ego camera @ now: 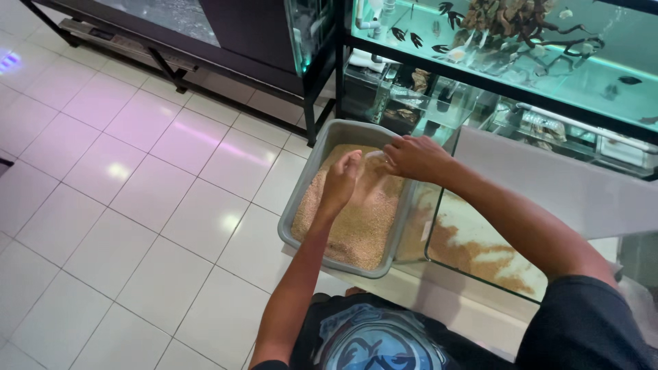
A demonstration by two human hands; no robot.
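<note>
A grey plastic tub (310, 179) sits on the floor, filled with tan sand (356, 226). Both my hands hover over its far half. My left hand (340, 183) has its fingers bunched together just above the sand. My right hand (415, 157) is curled around a small clear piece (373, 157), too blurred to name, held between the two hands. Right of the tub stands a low glass tank (480, 247) with a thin, patchy layer of the same sand on its bottom.
White floor tiles (137, 205) spread to the left. A black metal stand (322, 75) behind the tub carries lit aquariums (521, 41) with fish and driftwood. Smaller glass boxes (411, 96) sit on its lower shelf. A pale panel (548, 178) lies right of my arm.
</note>
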